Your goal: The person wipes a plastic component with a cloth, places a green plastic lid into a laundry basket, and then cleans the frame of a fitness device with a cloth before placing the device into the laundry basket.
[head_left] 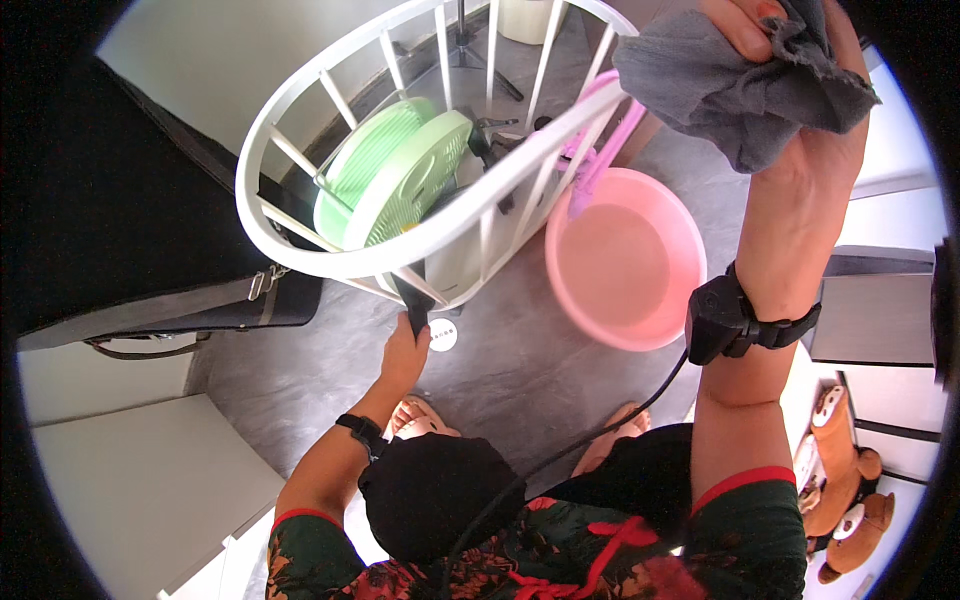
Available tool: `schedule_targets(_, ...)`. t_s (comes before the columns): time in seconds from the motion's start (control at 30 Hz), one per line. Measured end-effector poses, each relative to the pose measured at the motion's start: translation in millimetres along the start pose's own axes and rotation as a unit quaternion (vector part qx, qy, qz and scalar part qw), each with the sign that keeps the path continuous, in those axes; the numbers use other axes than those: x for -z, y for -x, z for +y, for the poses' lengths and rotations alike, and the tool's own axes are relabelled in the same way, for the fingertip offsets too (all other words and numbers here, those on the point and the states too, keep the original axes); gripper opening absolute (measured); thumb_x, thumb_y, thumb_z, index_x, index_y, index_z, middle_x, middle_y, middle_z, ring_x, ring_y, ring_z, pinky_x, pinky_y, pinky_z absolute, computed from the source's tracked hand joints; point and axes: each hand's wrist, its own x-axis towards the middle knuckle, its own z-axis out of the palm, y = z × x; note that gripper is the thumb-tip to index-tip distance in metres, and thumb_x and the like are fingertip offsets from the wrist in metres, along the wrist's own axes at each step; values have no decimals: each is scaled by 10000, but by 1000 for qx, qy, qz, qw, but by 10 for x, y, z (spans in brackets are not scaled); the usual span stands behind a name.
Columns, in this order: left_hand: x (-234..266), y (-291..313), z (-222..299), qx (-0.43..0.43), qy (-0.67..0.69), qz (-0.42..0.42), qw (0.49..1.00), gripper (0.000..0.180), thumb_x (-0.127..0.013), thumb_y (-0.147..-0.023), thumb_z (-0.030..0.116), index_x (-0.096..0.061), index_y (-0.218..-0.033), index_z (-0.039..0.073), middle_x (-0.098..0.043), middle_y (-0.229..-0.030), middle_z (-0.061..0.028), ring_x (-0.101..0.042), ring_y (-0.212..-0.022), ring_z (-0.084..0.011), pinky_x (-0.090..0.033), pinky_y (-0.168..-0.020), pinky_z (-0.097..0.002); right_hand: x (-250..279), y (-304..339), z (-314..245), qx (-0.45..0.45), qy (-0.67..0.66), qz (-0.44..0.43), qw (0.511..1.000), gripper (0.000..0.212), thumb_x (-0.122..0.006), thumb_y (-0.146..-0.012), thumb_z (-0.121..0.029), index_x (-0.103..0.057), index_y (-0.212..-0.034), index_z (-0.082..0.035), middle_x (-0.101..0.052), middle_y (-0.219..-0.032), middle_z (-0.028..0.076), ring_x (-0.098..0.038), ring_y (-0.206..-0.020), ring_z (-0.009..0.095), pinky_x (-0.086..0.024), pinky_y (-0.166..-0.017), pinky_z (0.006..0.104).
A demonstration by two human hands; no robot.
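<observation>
A crumpled grey cloth (710,85) is in my right hand (745,30), raised at the upper right beside the rim of a white slatted, basket-like frame (325,262). My left hand (405,355) is closed round a dark flat piece (415,300) at the frame's near lower edge. How that piece joins the frame, I cannot tell. Inside the frame lean light green round parts (405,180), like the ribbed grilles of a fan. Darker parts beside them are hard to make out.
A pink basin (625,260) with cloudy water stands right of the frame, a pink-purple item (597,175) hanging at its rim. A large black case (130,200) lies left. A white cabinet (150,490) is lower left; brown plush toys (835,480) sit lower right. A cable (600,430) crosses my lap.
</observation>
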Motion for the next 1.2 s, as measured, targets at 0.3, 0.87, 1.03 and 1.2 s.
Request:
schedule_targets(0.3, 229, -634, 551, -28, 173, -41, 984, 324, -520, -947, 152, -430, -1197, -33, -594, -731, -87, -601, -522, -150, -491, -440, -256, 1089, 555, -751, 60, 63, 113, 990, 213, -525, -968, -195, -551, -1045, 2, -575, -685, 44, -511, -493, 120, -425, -415, 242)
schedule_targets(0.87, 68, -1261, 624, -73, 127, 28, 989, 419, -758, -784, 94, -508, -1089, -44, -595, -689, -86, -580, -458, -155, -473, -402, -262, 1671, 1123, -875, 74, 149, 203, 965, 213, -537, -959, -199, -555, -1036, -1, -565, -665, 48, -503, -487, 130, -421, -426, 250)
schedule_targets(1.03, -297, -1730, 289, -54, -11, 26, 998, 507, -832, -700, 164, -508, -1045, -18, -607, -638, -106, -569, -449, -161, -439, -395, -283, 1614, 1115, -968, 67, 189, 206, 958, 213, -540, -957, -200, -556, -1034, -2, -562, -659, 49, -501, -486, 133, -420, -429, 252)
schedule_targets(1.2, -173, -2031, -175, 86, 317, -73, 942, 464, -683, -824, 76, -478, -1230, -19, -673, -764, -142, -659, -647, -219, -515, -564, -274, 1623, 1116, -909, 65, 181, 208, 959, 213, -543, -954, -201, -557, -1031, -3, -559, -653, 50, -499, -484, 137, -418, -432, 254)
